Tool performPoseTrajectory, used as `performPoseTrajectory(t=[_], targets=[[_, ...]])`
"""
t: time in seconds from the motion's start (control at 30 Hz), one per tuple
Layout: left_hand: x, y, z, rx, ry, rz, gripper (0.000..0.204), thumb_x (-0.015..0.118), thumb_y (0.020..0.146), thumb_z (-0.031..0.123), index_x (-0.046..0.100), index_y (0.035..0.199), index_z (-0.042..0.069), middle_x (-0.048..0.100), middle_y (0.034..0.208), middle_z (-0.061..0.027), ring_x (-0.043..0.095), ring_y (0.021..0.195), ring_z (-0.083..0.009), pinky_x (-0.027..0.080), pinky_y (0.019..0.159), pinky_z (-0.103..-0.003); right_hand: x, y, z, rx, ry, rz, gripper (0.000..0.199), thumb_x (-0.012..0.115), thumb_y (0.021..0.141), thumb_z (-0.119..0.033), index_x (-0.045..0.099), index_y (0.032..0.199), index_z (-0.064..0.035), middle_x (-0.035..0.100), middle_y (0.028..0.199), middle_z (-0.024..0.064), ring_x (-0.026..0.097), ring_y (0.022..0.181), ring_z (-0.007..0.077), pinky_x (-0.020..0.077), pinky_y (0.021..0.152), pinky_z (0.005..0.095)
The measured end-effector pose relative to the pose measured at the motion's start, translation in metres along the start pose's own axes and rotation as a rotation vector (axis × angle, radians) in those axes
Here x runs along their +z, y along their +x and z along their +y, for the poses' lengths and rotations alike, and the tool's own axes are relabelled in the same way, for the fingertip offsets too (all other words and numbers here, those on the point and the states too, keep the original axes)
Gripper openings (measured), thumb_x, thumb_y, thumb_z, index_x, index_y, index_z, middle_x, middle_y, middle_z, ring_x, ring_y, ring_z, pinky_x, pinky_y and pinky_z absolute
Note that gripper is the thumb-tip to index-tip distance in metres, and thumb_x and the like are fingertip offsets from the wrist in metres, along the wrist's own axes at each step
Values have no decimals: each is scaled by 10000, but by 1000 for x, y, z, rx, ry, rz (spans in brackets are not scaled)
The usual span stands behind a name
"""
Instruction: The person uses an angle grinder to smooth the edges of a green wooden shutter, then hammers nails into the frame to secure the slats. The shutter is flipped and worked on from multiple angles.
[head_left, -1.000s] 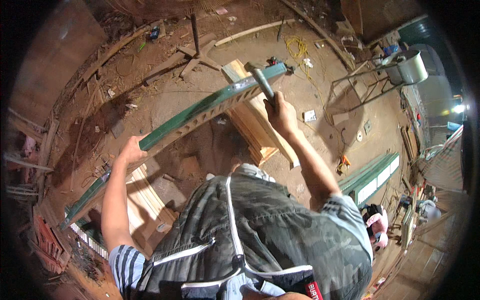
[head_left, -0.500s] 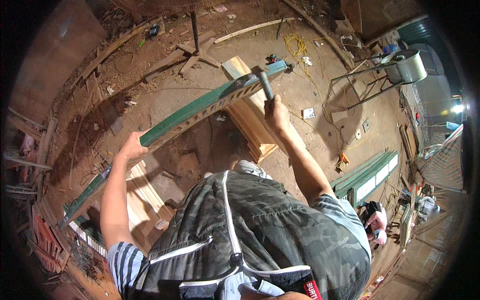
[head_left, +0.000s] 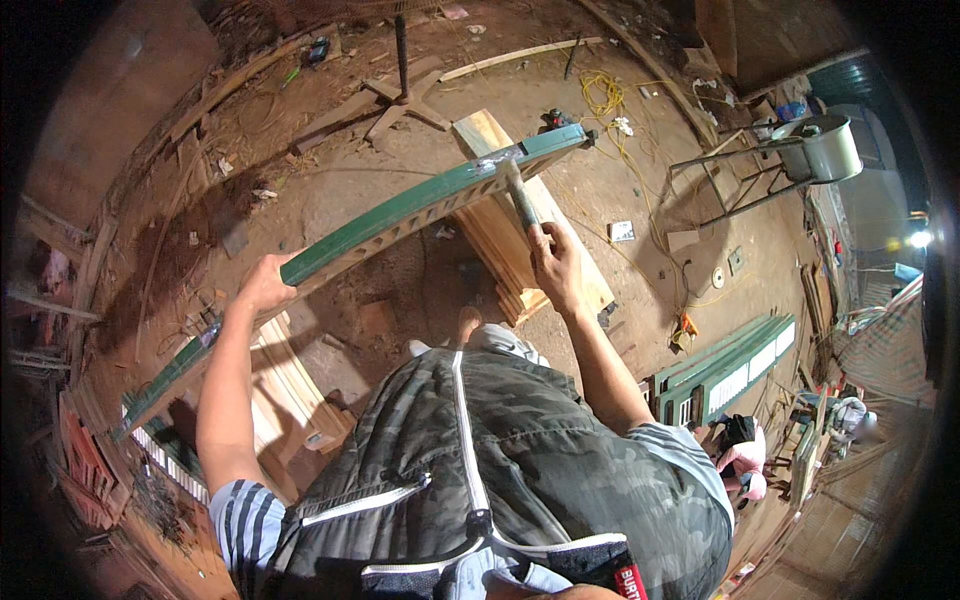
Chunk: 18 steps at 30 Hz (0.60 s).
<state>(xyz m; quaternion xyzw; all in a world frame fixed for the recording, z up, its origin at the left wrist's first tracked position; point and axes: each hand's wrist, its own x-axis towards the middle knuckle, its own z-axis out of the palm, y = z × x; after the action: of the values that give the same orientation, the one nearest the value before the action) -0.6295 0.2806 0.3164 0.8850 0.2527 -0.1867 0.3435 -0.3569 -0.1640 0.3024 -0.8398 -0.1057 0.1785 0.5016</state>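
A long green-painted wooden panel [head_left: 390,218] with a row of slots along its near side slants across in front of me. My left hand [head_left: 266,284] is closed round its edge, left of the middle. In my right hand [head_left: 556,262] is the handle of a hammer [head_left: 522,202]. The hammer's head is at the panel's top edge toward the far right end, seemingly against it. Stacked light timber [head_left: 492,245] lies under that part of the panel, and another timber stack [head_left: 285,375] is below its left part.
A fan's crossed wooden base [head_left: 403,100] stands beyond the panel. To the right are a pale drum on a metal frame [head_left: 820,150], a tangled yellow cable [head_left: 603,95] and stacked green slatted panels [head_left: 730,375]. A person in pink [head_left: 745,460] is at the lower right.
The hammer has come down toward me, from raised above the panel to its edge. My right hand has lowered with it. My left hand keeps its hold on the panel.
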Motion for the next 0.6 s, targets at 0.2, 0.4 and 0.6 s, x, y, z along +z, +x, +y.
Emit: performPoseTrajectory(t=[0.2, 0.4, 0.6], targets=[[7, 7, -20, 107, -52, 30, 800, 710, 670, 38, 664, 1438, 257, 661, 827, -49, 574, 744, -125, 523, 753, -298, 15, 36, -16, -83, -95, -133, 437, 520, 1114, -458, 585, 926, -68, 462, 671, -47, 410, 550, 67, 331, 484, 276], [7, -3, 4, 41, -71, 13, 824, 679, 663, 16, 639, 1465, 199, 656, 847, -6, 550, 755, -122, 517, 750, -281, 15, 31, -34, -3, -76, -132, 536, 451, 1123, -483, 596, 964, 9, 485, 703, 119, 514, 679, 219, 458, 670, 431], [8, -12, 7, -9, -88, 20, 849, 700, 702, -23, 624, 1482, 303, 697, 847, -30, 596, 755, -129, 530, 765, -302, 8, 26, -23, -98, -70, -79, 512, 486, 1109, -474, 584, 959, 6, 540, 725, 187, 558, 676, 284, 466, 662, 434]])
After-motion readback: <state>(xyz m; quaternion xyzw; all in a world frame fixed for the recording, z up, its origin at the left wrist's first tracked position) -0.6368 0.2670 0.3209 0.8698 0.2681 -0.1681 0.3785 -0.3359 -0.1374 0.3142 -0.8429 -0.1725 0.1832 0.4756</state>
